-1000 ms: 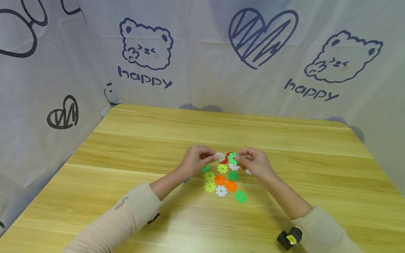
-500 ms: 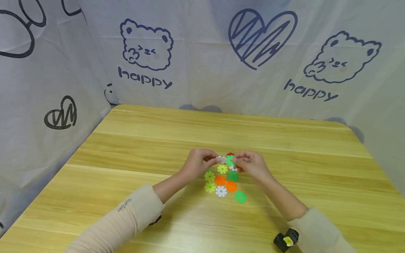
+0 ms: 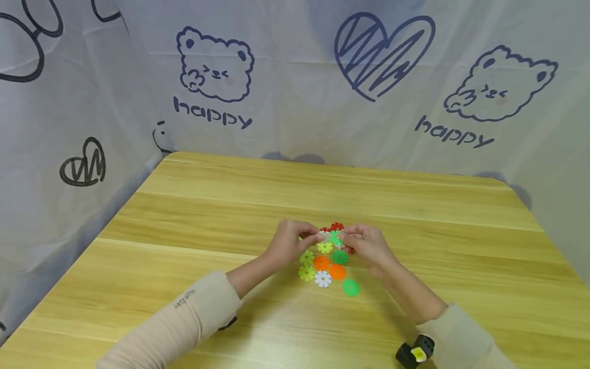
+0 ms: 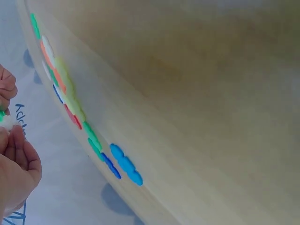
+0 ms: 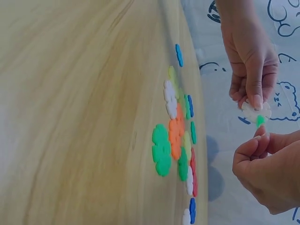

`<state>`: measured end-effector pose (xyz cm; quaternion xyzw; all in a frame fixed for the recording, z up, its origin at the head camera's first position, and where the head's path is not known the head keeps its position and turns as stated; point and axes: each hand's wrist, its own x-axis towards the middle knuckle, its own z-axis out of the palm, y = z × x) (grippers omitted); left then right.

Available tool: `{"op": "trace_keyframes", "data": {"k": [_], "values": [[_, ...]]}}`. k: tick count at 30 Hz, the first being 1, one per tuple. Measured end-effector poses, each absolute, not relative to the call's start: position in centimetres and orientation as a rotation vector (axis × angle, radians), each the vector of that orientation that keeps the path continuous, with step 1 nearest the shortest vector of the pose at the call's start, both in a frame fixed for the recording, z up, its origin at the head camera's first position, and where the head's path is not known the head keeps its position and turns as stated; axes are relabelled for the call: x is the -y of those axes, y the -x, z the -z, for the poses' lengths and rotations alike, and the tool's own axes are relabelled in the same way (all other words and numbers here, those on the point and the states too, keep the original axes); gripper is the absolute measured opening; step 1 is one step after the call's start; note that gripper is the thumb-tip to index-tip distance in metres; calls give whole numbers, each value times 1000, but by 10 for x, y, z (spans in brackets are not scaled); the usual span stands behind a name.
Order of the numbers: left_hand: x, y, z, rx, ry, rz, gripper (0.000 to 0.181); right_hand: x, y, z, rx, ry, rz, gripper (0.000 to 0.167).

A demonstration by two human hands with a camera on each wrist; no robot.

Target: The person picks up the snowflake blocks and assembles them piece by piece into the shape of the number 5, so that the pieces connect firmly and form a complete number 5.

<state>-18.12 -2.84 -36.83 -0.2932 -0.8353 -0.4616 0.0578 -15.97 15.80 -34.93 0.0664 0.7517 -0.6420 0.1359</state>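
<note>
In the head view my left hand (image 3: 291, 243) pinches a white notched interlocking disc (image 3: 324, 236) between thumb and fingertips. My right hand (image 3: 370, 247) grips a light green interlocking disc (image 3: 335, 238) the same way. Both discs are raised above the table. In the right wrist view the white disc (image 5: 253, 111) meets the green disc (image 5: 261, 121), mostly hidden by fingers; whether their slots are joined is unclear. Below the hands lie loose discs: orange ones (image 3: 337, 272), yellow-green ones (image 3: 306, 272), a white one (image 3: 323, 279) and red ones (image 3: 337, 226).
The discs lie on a wooden table (image 3: 184, 205), with a light green one (image 3: 351, 288) nearest the person. A light blue disc (image 4: 126, 164) and a dark blue disc (image 4: 111, 165) show in the left wrist view. A printed cloth (image 3: 286, 77) hangs behind the table.
The two hands have come closer together and slightly toward the person, bringing the white and green discs from apart to touching or overlapping. The loose discs on the table have not moved.
</note>
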Motion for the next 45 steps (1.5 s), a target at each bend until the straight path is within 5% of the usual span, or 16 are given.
{"op": "trace_keyframes", "data": {"k": [20, 45], "values": [[30, 185, 369, 2527, 956, 1417, 10, -153, 159, 352, -2164, -242, 1854, 16], [42, 199, 360, 2629, 814, 1480, 16, -178, 157, 357, -2466, 95, 1717, 30]]}}
